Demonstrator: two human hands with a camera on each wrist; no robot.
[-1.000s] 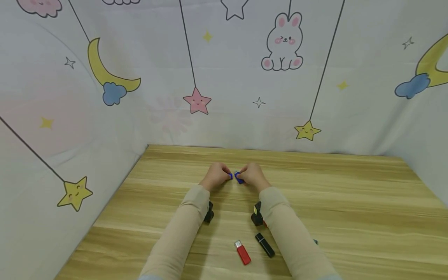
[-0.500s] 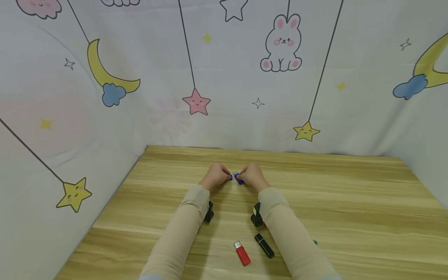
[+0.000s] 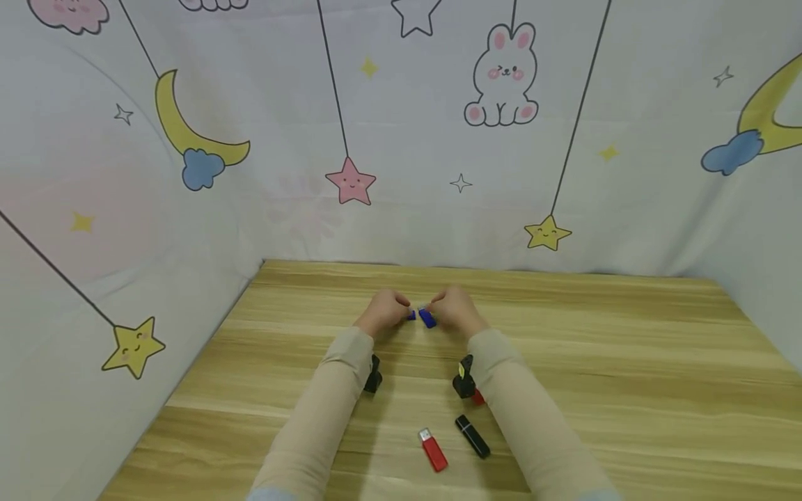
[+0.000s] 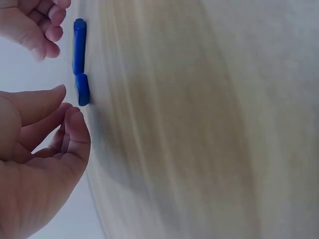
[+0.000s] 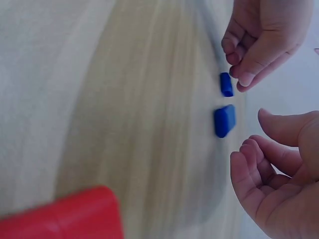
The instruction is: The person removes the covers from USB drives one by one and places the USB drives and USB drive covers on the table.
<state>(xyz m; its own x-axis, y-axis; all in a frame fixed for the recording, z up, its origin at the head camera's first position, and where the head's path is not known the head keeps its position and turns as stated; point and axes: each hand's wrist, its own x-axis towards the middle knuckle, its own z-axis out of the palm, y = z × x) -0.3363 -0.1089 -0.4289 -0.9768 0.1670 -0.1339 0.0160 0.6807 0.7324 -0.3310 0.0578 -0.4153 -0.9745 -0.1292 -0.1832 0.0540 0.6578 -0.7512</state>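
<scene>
A blue USB stick lies tilted on the wooden table, its metal plug end pointing away. Just left of it lies a small blue cap, separated by a narrow gap. My left hand hovers at the cap; in the left wrist view its thumb and fingers stand apart with nothing between them. To the right of the stick is my right hand. Its fingers curl loosely around nothing in the right wrist view, beside the blue stick.
Nearer me lie a red USB stick with bare plug and a black capped USB stick. Another red object is partly hidden by the right wrist camera and sleeve. A patterned white cloth hangs behind the table.
Both hands have let go of the blue pieces, which now lie on the table. The right hand has drawn slightly right, the left slightly left.
</scene>
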